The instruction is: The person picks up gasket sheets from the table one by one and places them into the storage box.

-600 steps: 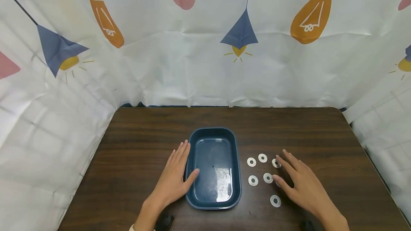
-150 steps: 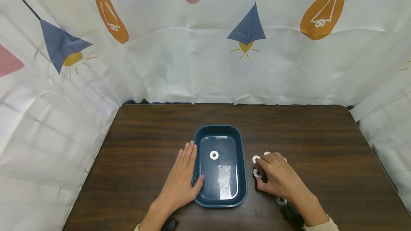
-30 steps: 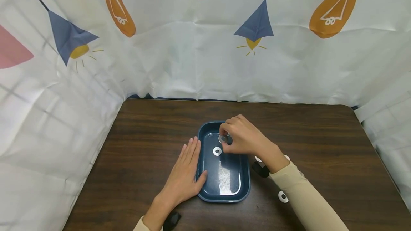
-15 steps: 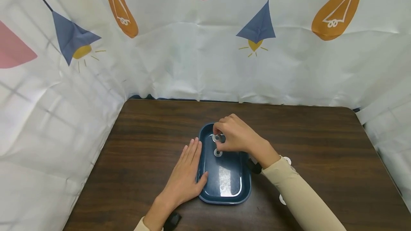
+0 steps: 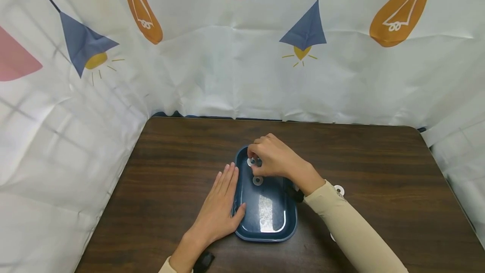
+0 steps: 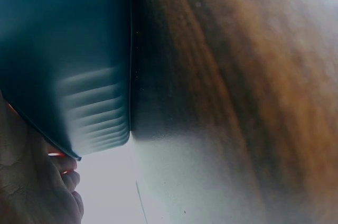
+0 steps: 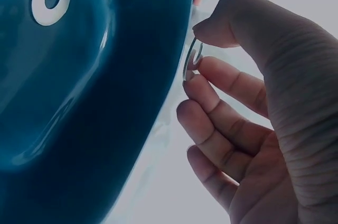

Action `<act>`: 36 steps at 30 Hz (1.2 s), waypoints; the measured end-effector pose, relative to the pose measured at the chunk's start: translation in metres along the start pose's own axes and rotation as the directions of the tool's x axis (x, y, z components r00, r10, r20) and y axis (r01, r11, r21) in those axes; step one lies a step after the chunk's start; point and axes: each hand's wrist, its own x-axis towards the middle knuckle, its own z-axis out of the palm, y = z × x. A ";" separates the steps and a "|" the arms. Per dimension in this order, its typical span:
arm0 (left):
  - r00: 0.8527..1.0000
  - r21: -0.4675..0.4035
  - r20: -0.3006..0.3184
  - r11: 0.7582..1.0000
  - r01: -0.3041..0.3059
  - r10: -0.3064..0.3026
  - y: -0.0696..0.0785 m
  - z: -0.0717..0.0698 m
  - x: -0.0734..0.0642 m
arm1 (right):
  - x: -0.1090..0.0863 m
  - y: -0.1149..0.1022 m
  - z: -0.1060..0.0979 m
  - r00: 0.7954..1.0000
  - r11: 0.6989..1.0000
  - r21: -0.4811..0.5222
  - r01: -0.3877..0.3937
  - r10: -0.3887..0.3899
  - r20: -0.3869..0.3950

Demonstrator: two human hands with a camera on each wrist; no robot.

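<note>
Right wrist and head views: fingers (image 7: 224, 73) and thumb of the right hand (image 5: 279, 159), pinched together on one pale washer (image 5: 249, 162), turned nearly edge-on to the wrist camera. Beneath, in the head view, the far end of a blue tray (image 5: 274, 199), with a second washer (image 7: 39, 3) lying flat inside. Along the tray's left rim, left hand (image 5: 216, 210), straight-fingered, thumb over the edge, without a closed grip. Farther out, dark wooden bench (image 5: 170, 172), with two more washers (image 5: 342, 188) partly hidden by the right sleeve (image 5: 348, 222).
</note>
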 end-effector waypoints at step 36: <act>1.000 0.003 -0.012 1.000 0.011 -0.011 0.004 -0.001 0.001 | -0.074 0.012 -0.027 0.981 0.993 0.015 -0.120 0.121 -0.152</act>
